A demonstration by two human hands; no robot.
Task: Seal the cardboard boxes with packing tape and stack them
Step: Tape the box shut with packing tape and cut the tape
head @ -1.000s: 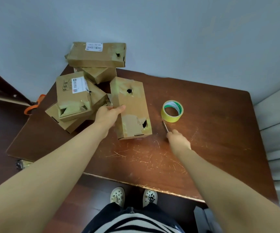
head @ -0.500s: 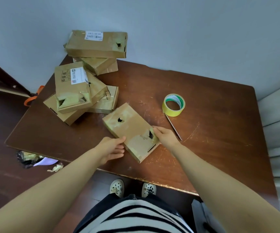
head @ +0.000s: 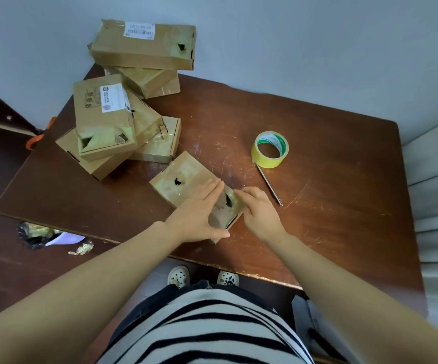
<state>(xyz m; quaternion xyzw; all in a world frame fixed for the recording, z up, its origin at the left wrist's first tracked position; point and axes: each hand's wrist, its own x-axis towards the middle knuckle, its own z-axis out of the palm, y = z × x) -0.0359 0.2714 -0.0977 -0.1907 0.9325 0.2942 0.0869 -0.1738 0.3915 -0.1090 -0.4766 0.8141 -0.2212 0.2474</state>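
Nearest the table's front edge, the small cardboard box lay flat on its broad face under both hands. The left hand rested on top with fingers straight and together, thumb along the near side. The right hand had its fingers bent round the box's near-right end, beside a torn hole; whether it pinched a loose strip there I could not tell.

The likely trouble was at that end. The surface looked crumpled and glossy with old tape, so fresh tape might bond poorly or bridge the tear. With both hands busy, one had to let go to fetch the roll, and the flap could spring up or the box skid on the table.

The box's long axis ran diagonally, from the held end at near right to its free end pointing far left towards the pile.

Just beyond the right hand lay a thin dark tool, then the yellow tape roll, apart from the box. Farther left, the pile of boxes sat crooked and overlapping, so anything stacked on it might slide off.
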